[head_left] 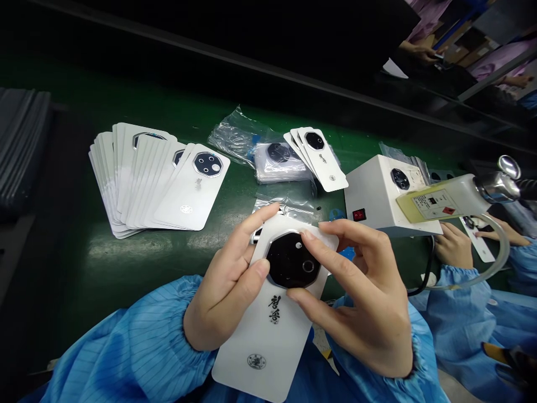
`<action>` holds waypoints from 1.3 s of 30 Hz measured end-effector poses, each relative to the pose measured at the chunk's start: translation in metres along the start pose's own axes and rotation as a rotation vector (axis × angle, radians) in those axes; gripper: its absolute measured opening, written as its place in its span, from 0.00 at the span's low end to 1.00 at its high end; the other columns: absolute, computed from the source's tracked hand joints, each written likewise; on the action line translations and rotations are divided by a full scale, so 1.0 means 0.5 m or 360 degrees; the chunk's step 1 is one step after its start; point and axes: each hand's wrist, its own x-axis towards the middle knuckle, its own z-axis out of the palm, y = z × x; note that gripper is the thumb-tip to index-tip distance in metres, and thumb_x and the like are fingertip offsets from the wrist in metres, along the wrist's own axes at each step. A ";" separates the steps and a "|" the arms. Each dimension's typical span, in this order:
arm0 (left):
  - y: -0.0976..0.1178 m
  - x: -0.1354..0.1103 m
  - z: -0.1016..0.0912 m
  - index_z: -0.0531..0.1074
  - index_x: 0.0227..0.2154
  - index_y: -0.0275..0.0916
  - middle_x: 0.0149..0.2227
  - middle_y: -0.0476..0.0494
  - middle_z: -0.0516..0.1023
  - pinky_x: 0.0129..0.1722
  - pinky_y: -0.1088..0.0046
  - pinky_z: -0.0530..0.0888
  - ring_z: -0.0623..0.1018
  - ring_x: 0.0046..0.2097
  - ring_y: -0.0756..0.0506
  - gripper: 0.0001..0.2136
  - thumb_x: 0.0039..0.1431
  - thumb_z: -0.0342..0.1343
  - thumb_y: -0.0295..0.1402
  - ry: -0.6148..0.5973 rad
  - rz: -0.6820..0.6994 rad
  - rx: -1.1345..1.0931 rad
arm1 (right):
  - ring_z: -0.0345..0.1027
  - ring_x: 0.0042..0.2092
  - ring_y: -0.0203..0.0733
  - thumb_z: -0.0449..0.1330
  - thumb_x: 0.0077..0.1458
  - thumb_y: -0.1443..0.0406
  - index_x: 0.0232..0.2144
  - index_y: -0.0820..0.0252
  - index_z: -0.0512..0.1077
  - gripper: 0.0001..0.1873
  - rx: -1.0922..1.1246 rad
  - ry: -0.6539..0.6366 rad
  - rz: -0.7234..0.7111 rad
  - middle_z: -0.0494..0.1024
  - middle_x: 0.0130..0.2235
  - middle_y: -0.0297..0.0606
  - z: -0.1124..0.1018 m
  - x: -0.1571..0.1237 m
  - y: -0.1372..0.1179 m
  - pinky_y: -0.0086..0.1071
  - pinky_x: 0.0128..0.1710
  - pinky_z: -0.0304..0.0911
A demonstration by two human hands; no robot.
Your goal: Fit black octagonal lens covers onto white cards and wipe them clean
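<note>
A white phone back cover [268, 347] with black lettering and a round emblem is held tilted in front of me. My left hand [229, 285] grips its left edge, thumb on the front beside the lens plate. A dark glossy camera lens plate [289, 263] with a silver rim lies on the cover's upper part. My right hand [364, 285] pinches this plate at its right side, index fingertip at the upper edge and thumb at the lower edge. Whether the plate sits flush on the cover I cannot tell. Behind my left fingers, part of another silver-rimmed piece shows.
Fanned white back covers [168, 190] lie at left, a smaller fan [321, 159] beyond my hands beside clear plastic bags [235, 137]. A white box [369, 184] with a red switch and a yellow-liquid bottle [440, 198] stand at right, near a co-worker's hand [455, 246]. Dark trays [23, 145] are stacked far left.
</note>
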 end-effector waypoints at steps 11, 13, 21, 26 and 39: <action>0.000 0.002 0.000 0.61 0.55 0.56 0.32 0.53 0.79 0.25 0.79 0.74 0.77 0.28 0.50 0.21 0.62 0.47 0.28 -0.0025 0.0017 -0.0030 | 0.60 0.47 0.45 0.63 0.51 0.64 0.47 0.70 0.69 0.22 -0.0017 0.0013 -0.0007 0.64 0.47 0.50 -0.002 -0.002 0.001 0.39 0.43 0.65; 0.000 0.003 -0.002 0.61 0.54 0.58 0.31 0.53 0.78 0.25 0.79 0.74 0.77 0.28 0.50 0.21 0.62 0.47 0.28 -0.0034 0.0038 -0.0002 | 0.60 0.46 0.45 0.62 0.51 0.64 0.47 0.69 0.69 0.21 -0.0024 0.0006 -0.0002 0.64 0.47 0.50 -0.002 -0.001 0.001 0.40 0.42 0.65; 0.001 0.000 -0.005 0.58 0.57 0.56 0.28 0.52 0.77 0.22 0.80 0.71 0.74 0.23 0.51 0.22 0.61 0.48 0.31 0.0009 0.0008 0.0208 | 0.61 0.46 0.47 0.62 0.52 0.63 0.48 0.66 0.68 0.21 -0.0039 -0.0002 0.0006 0.65 0.46 0.49 -0.002 -0.002 0.000 0.42 0.40 0.66; 0.004 -0.004 0.000 0.57 0.58 0.53 0.28 0.52 0.77 0.19 0.82 0.69 0.70 0.21 0.53 0.26 0.58 0.51 0.28 0.0061 0.0108 0.0433 | 0.62 0.46 0.47 0.62 0.51 0.63 0.49 0.63 0.67 0.23 -0.0020 0.0011 0.0002 0.64 0.47 0.47 0.001 -0.004 0.004 0.42 0.41 0.67; -0.007 -0.005 0.000 0.55 0.58 0.57 0.20 0.57 0.71 0.16 0.80 0.63 0.67 0.18 0.53 0.24 0.61 0.49 0.31 0.0048 0.0307 0.0725 | 0.54 0.27 0.30 0.56 0.56 0.63 0.23 0.60 0.62 0.12 0.1489 -0.0011 0.0617 0.61 0.24 0.29 0.053 0.008 0.056 0.26 0.24 0.52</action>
